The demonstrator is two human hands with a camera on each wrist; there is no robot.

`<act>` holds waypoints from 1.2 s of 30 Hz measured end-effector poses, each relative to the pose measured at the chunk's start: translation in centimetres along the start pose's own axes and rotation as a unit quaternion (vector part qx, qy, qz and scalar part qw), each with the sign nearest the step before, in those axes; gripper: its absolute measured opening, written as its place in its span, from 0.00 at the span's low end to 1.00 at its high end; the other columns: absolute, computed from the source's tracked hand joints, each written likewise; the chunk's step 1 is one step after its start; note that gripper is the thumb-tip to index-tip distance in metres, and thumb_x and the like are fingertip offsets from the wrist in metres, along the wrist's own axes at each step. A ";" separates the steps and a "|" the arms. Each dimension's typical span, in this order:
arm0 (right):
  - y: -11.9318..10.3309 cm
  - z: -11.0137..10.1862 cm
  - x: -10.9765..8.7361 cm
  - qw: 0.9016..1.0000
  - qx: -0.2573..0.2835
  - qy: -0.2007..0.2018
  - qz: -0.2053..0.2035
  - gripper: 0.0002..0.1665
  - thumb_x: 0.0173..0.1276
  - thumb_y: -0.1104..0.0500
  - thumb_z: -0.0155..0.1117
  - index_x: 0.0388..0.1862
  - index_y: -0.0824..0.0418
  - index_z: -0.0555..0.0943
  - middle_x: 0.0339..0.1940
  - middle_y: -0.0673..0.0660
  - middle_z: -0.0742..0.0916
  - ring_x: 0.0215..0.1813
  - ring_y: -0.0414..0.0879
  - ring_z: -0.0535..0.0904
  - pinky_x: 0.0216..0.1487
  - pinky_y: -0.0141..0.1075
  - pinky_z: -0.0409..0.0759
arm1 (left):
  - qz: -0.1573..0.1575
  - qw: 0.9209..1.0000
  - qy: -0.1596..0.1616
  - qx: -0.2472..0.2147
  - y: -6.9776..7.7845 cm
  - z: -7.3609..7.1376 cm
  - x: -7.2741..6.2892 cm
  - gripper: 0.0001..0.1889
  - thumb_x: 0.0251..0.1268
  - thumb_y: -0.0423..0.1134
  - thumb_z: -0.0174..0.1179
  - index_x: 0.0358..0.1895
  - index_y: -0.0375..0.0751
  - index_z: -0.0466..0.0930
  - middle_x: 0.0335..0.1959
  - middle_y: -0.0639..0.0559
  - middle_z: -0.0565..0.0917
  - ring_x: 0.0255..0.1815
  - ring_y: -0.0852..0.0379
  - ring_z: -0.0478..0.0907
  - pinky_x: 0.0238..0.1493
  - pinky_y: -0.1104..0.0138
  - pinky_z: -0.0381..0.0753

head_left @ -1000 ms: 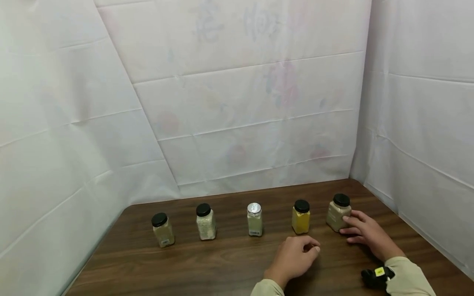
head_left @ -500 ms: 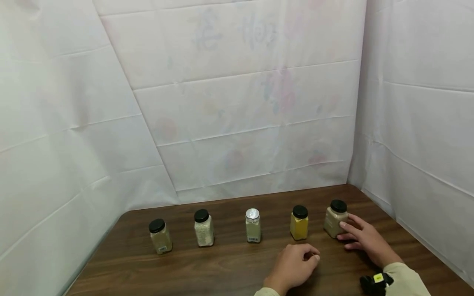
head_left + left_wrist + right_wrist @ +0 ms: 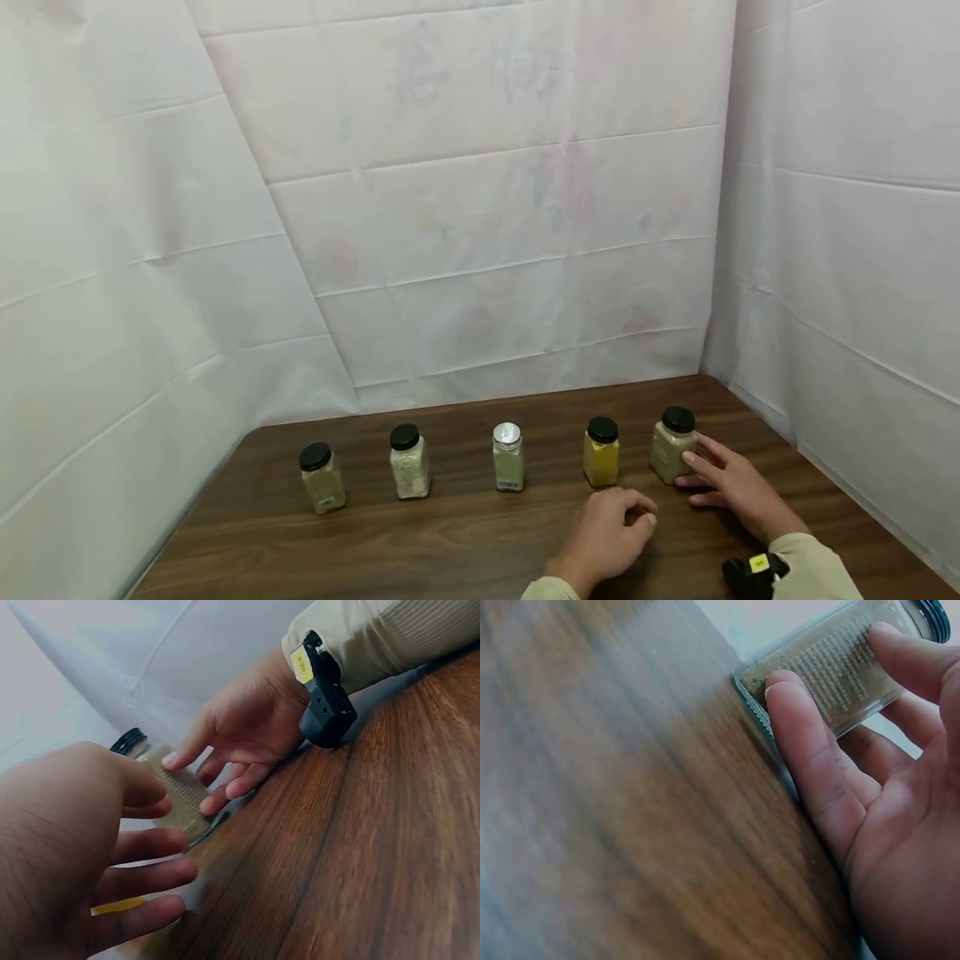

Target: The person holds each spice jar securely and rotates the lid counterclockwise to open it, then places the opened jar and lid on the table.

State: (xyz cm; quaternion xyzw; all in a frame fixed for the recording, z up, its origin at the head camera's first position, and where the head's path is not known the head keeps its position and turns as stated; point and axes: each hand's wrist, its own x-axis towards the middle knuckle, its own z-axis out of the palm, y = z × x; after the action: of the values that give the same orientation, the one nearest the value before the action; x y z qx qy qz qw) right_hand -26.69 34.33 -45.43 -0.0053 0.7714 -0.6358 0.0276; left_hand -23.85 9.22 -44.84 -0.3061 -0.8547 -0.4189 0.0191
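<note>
Toward the right of the desk (image 3: 420,554), a black-lidded jar of beige contents (image 3: 667,457) stands upright. The right hand (image 3: 738,493), partly spread, holds it, thumb on the near face; how far the other fingers reach round is hard to see. The left hand (image 3: 609,533), loosely curled and holding nothing, is near the yellow jar (image 3: 602,464).

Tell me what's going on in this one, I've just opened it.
A person sits or stands at a wooden table with five lidded jars in a row. Their right hand holds the rightmost jar, which stands on the table. Their left hand is empty, nearest the yellow jar. Further left, apart from both hands, stand the silver-lidded jar, the pale jar and the leftmost jar.
</note>
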 end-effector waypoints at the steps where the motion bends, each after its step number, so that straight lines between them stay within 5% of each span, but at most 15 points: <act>1: 0.0 0.0 0.0 1.000 0.001 0.000 0.000 0.47 0.79 0.47 0.55 0.82 0.67 0.45 0.70 0.78 0.65 0.50 0.49 0.84 0.45 0.45 0.84 | 0.005 1.000 0.008 -0.009 -0.1 0.1 0.1 0.07 0.70 0.44 0.61 0.44 0.52 0.88 0.35 0.72 0.79 0.35 0.75 0.73 0.37 0.73 0.75; 12: 0.3 0.4 0.5 1.000 0.003 0.003 0.003 0.46 0.78 0.47 0.56 0.81 0.68 0.49 0.67 0.75 0.72 0.49 0.51 0.84 0.44 0.45 0.84 | -0.001 0.991 0.086 -0.105 -0.7 0.9 1.3 0.08 0.68 0.38 0.62 0.45 0.44 0.87 0.40 0.62 0.79 0.41 0.70 0.75 0.43 0.71 0.76; 25: 0.2 0.5 0.3 1.000 0.017 0.007 0.006 0.44 0.79 0.50 0.56 0.80 0.69 0.50 0.65 0.73 0.75 0.49 0.52 0.84 0.43 0.46 0.84 | -0.025 0.986 0.083 -0.141 0.2 1.4 3.0 0.18 0.72 0.43 0.60 0.62 0.46 0.79 0.55 0.57 0.81 0.54 0.58 0.79 0.49 0.67 0.79; 36: 0.3 0.1 0.4 1.000 0.009 0.006 -0.010 0.44 0.78 0.50 0.57 0.80 0.70 0.51 0.65 0.70 0.76 0.50 0.54 0.84 0.43 0.45 0.84 | -0.057 0.977 0.099 -0.177 1.1 1.9 4.5 0.17 0.71 0.43 0.60 0.60 0.46 0.81 0.54 0.57 0.82 0.57 0.57 0.78 0.56 0.60 0.77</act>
State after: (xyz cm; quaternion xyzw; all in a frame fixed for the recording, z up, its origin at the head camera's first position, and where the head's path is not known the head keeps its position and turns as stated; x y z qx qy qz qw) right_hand -27.06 34.32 -45.72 -0.0087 0.7659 -0.6427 0.0170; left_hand -26.44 13.42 -44.00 -0.2120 -0.7767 -0.5925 0.0253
